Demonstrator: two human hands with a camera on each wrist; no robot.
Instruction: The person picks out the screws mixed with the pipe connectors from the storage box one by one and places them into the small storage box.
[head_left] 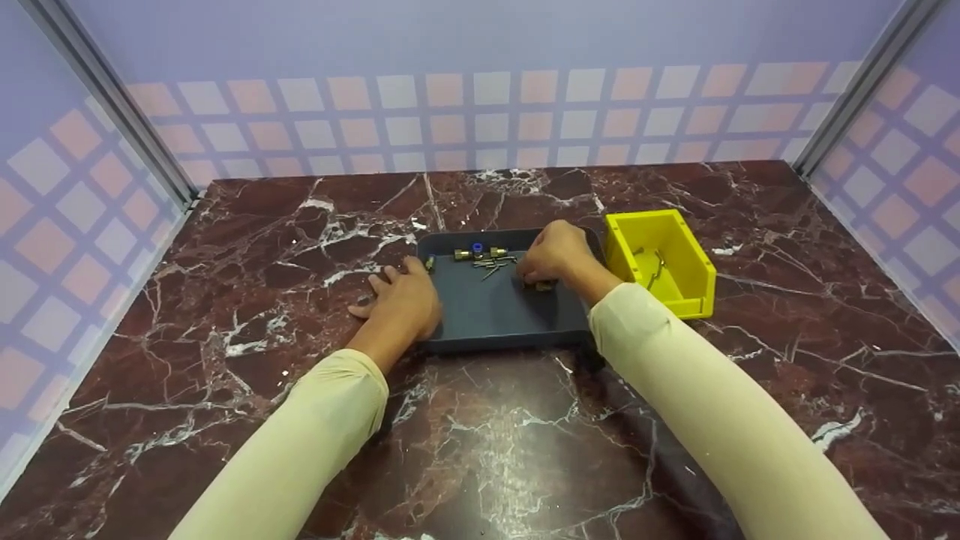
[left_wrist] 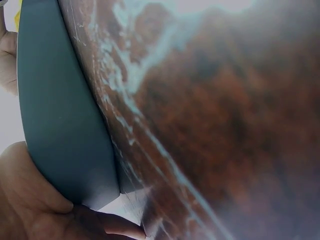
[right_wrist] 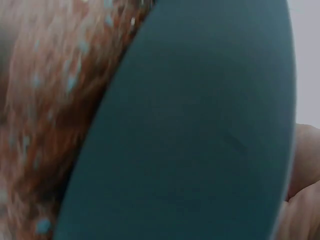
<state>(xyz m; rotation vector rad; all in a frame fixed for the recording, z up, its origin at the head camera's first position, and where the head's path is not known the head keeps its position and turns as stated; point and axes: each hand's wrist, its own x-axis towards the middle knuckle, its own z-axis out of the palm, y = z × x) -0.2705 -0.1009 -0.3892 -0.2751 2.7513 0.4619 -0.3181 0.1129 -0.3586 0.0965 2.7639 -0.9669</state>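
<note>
A shallow dark grey tray (head_left: 487, 322) lies on the table, its front wall filling much of both wrist views. My left hand (head_left: 405, 300) rests on the tray's left edge, fingers loosely spread; the left wrist view shows the palm at the tray's corner. Inside the tray, near its right side, my right hand (head_left: 559, 255) reaches down with bent fingers. Brass fittings (head_left: 544, 286) show just below it; I cannot tell whether the fingers pinch one. Toward the back lie a brass fitting with a blue ring (head_left: 478, 248) and several small screws (head_left: 490, 265). Another small fitting (head_left: 430, 262) sits by the left fingers.
A yellow bin (head_left: 694, 262) stands against the tray's right side, with a few small metal pieces (head_left: 658, 266) inside. The dark red marbled table (head_left: 300, 300) meets tiled-pattern panels (head_left: 480, 112) at the back and both sides.
</note>
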